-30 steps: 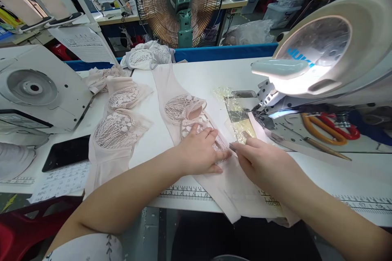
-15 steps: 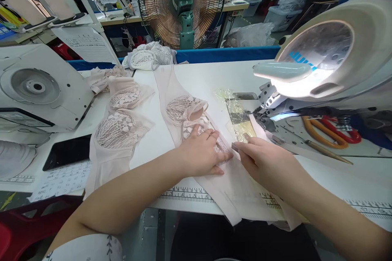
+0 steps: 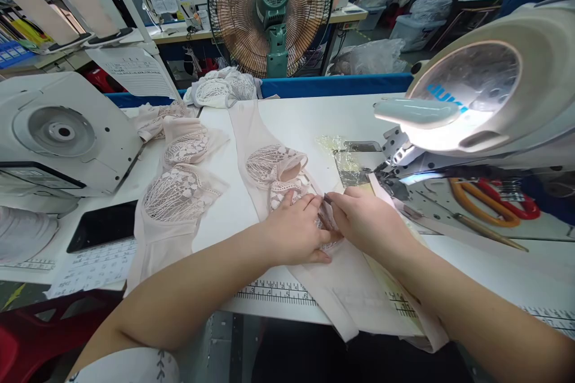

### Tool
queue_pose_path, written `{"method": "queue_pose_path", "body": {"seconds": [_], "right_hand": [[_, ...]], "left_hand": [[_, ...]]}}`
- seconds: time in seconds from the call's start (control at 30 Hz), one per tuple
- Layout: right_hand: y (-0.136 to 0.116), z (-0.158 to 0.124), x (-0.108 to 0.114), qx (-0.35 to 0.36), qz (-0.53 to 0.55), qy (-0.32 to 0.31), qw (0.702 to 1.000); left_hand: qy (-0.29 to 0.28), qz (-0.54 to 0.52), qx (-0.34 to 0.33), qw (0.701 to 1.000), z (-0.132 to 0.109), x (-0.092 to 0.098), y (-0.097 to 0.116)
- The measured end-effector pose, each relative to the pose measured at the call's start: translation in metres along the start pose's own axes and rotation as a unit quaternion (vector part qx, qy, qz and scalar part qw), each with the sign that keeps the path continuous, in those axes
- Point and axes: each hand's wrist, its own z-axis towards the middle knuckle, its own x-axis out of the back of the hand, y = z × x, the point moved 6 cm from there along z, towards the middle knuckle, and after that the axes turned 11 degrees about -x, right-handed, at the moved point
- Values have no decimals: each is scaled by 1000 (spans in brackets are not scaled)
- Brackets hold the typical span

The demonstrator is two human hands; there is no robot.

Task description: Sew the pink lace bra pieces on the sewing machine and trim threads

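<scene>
A pale pink lace bra (image 3: 265, 164) lies on the white table, its plain lower band hanging over the front edge. My left hand (image 3: 299, 228) rests flat on its lace, fingers spread, pressing the cloth down. Close beside those fingers, my right hand (image 3: 371, 218) is closed in a pinch on a small dark-tipped tool (image 3: 327, 198); most of it is hidden, so I cannot make out its kind. A narrow pink strip (image 3: 381, 191) runs from behind my right hand to the sewing machine (image 3: 467, 84). Another lace bra (image 3: 173, 191) lies to the left.
A phone (image 3: 103, 225) lies on a written sheet (image 3: 92, 266) at the left, near another white machine (image 3: 67, 131). Orange-handled scissors (image 3: 485, 215) and a pointed tool (image 3: 489, 231) lie under the right machine. A large fan (image 3: 274, 12) stands behind the table.
My right hand has moved left with the small tool, bringing its tip beside my left fingers over the lace. My left hand stays on the bra. The view has shifted slightly.
</scene>
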Motion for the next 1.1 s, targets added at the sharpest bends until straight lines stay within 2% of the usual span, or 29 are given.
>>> {"method": "queue_pose_path", "body": {"seconds": [0.23,0.43,0.6,0.87,1.1], "right_hand": [[-3,0,-1,5,-4,-4,1000],[4,-12,4,18,-16,-21,999],[5,-11,11,-2,-6,3,1000],[-6,2,-2,-12,-13,-33,999],[0,-15,0,-6,-40,-63,997]], "left_hand": [[7,-5,-2,1000,0,-1,0],[-9,12,-2,1000,1,-4,-1],[-6,26,-3,1000,1,-4,-1],[-11,15,-1,1000,0,0,1],[-11,15,-1,1000,2,-2,-1]]}}
